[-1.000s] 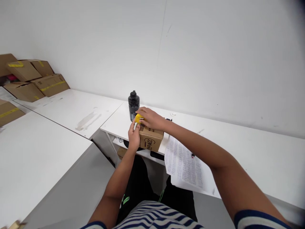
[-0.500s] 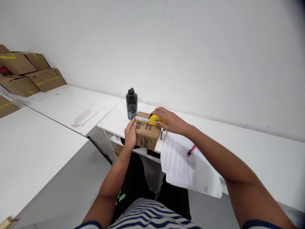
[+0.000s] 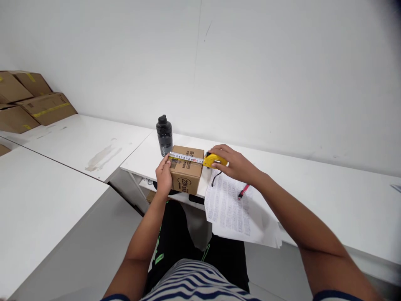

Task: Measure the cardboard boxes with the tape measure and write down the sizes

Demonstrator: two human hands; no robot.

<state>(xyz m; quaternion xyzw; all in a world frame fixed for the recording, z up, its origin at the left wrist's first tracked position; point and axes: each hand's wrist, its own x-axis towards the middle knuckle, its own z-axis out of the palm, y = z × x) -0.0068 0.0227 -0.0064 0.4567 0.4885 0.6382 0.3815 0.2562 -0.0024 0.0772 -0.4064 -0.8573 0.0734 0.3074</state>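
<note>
A small brown cardboard box (image 3: 187, 175) stands at the near edge of a white table (image 3: 328, 196). My left hand (image 3: 163, 176) is closed on the box's left side and pins the end of a tape blade (image 3: 185, 158) at its top left corner. My right hand (image 3: 233, 163) grips a yellow tape measure (image 3: 214, 160) just past the box's right edge. The blade lies stretched across the box top, numbers showing.
A black bottle (image 3: 164, 136) stands just behind the box. Printed paper sheets (image 3: 236, 209) with a red pen (image 3: 243, 191) lie right of the box, overhanging the edge. More cardboard boxes (image 3: 34, 106) are stacked far left on another white table (image 3: 84, 144).
My right hand has pulled the yellow tape measure rightward from the box's left corner to past its right edge, drawing the blade out. My left hand stayed at the left corner.
</note>
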